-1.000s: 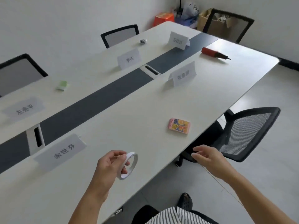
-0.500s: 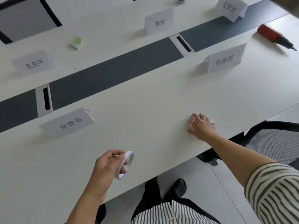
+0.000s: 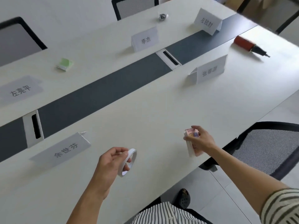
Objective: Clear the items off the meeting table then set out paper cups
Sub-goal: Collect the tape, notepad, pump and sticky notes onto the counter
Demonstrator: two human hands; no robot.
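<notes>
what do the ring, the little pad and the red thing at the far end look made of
The tape roll looks like paper-backed tape: matte white, a thin hollow ring. The spiral notebook: white paper pages, printed pink card cover, coil binding on top. The red pump is probably plastic: smooth barrel, black tapered nozzle, though blurred.

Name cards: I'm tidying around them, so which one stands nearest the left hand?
The name card just left of the left hand, which grips the tape roll; the other four stand well farther off.
</notes>
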